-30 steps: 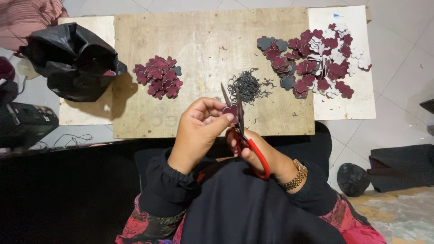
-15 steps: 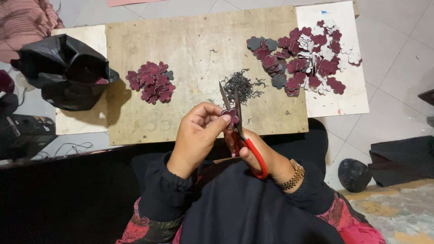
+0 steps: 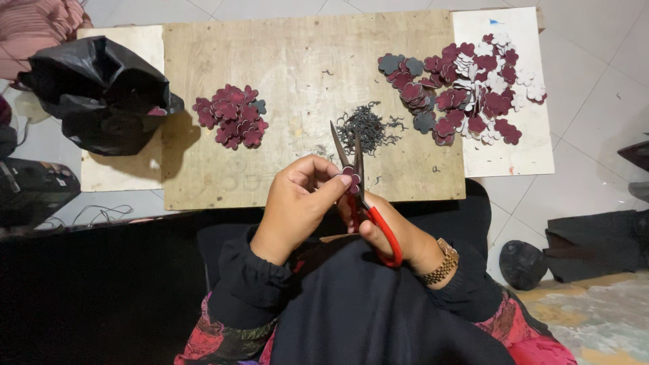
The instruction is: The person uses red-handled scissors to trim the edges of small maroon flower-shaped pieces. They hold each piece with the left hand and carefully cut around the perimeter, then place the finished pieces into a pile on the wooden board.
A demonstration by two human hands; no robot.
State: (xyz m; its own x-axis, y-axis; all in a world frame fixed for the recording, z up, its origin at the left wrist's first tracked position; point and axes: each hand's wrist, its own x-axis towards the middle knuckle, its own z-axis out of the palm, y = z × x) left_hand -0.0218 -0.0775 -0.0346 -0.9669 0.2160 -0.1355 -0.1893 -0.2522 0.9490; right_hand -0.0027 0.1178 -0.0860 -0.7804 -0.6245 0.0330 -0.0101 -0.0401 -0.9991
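My left hand (image 3: 297,206) pinches a small maroon flower-shaped piece (image 3: 351,177) between thumb and fingers. My right hand (image 3: 395,236) grips red-handled scissors (image 3: 358,186), whose blades stand apart around the piece, tips pointing away from me. Both hands hover over my lap at the near edge of a wooden board (image 3: 297,74). A heap of dark trimmings (image 3: 368,127) lies on the board just beyond the scissor tips.
A small pile of maroon flower pieces (image 3: 231,116) lies on the board's left. A larger pile of maroon, grey and white flower pieces (image 3: 466,88) spreads over the board's right and a white sheet (image 3: 514,149). A black plastic bag (image 3: 94,94) sits far left.
The view has shifted slightly. My hands stay at the board's near edge, still holding the piece and scissors; the blades remain apart around the piece.
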